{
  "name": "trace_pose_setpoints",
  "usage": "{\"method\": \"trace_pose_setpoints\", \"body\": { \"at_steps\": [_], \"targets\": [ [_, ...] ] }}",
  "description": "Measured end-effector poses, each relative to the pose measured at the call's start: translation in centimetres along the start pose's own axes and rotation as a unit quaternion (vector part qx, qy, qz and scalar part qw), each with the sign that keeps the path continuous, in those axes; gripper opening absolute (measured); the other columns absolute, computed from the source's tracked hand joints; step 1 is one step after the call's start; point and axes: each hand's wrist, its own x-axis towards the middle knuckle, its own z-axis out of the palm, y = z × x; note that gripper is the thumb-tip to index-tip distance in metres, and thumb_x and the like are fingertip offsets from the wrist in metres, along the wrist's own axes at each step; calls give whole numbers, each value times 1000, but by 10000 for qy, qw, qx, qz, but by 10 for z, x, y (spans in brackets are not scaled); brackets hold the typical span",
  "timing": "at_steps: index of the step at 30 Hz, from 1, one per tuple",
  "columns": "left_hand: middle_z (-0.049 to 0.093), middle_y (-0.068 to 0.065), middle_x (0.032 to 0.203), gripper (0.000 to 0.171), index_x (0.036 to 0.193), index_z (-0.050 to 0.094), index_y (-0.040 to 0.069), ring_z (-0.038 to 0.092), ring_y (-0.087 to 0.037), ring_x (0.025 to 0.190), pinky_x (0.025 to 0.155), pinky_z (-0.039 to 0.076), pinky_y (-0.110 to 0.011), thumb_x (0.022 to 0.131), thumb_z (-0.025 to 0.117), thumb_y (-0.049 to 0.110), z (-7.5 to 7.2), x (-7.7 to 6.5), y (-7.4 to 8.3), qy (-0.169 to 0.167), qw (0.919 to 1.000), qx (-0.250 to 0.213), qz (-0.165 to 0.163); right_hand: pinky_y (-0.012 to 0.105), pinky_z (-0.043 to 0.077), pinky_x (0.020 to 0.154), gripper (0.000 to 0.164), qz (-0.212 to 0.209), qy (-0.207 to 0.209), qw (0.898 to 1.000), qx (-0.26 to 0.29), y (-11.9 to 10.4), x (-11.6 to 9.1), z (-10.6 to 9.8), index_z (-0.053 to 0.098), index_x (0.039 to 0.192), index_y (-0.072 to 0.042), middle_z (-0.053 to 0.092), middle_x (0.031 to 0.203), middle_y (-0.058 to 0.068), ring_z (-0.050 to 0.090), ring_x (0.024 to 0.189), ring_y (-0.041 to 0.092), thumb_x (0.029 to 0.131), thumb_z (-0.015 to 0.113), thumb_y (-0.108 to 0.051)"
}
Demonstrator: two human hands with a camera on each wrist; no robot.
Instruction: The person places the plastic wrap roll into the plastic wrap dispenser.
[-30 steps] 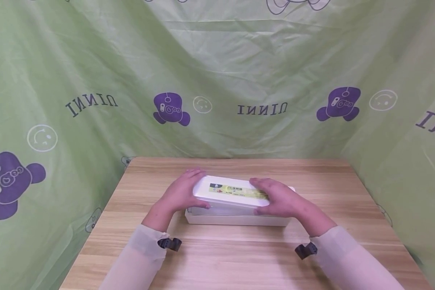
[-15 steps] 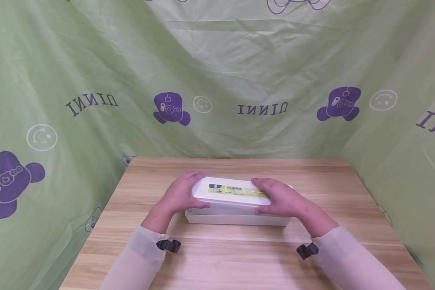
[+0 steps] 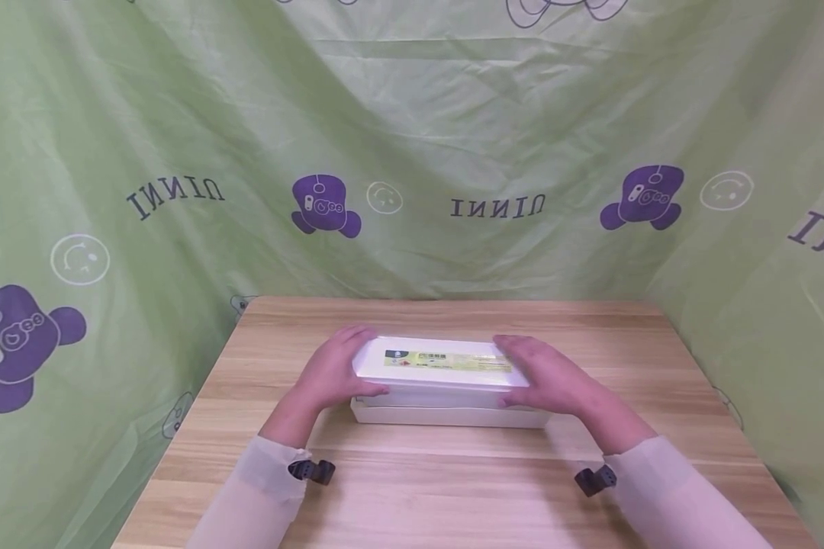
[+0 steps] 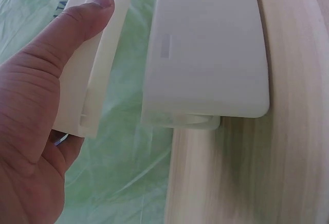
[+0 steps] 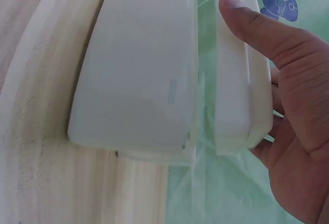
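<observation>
Both hands hold the white lid (image 3: 446, 377) of a cling film box, with a yellow-green label (image 3: 448, 361) on its top. My left hand (image 3: 329, 374) grips the left end, thumb along the front edge. At the other end, my right hand (image 3: 552, 379) holds it the same way, its thumb on the front. Below stands the white box base (image 3: 449, 416) on the table. In the left wrist view a gap separates the lid (image 4: 92, 75) from the base (image 4: 211, 49); the right wrist view shows this gap too. The inside of the base is hidden.
The box stands on a wood-grain table (image 3: 426, 488). Green fabric (image 3: 412, 114) with purple figures hangs behind the table and along both sides. A black wrist mount (image 3: 312, 471) sits on the left sleeve, another black mount (image 3: 596, 480) on the right.
The hands have moved slightly apart, left hand to the left and right hand to the right. The lid has shifted a little left and sits more level; the base has stayed put.
</observation>
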Motion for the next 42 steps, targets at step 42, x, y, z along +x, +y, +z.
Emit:
{"method": "trace_pose_setpoints", "body": {
  "at_steps": [42],
  "targets": [
    [61,-10,143,110,142,61,9,55,-31,133,114,44,-48,55,93,69,22,-14,15,-491,9971,-167,-563,60,36,118,91,207,-304,9992,149,15,-23,8,45,154,1,48,156,21,45,142,44,87,80,-51]
  ]
}}
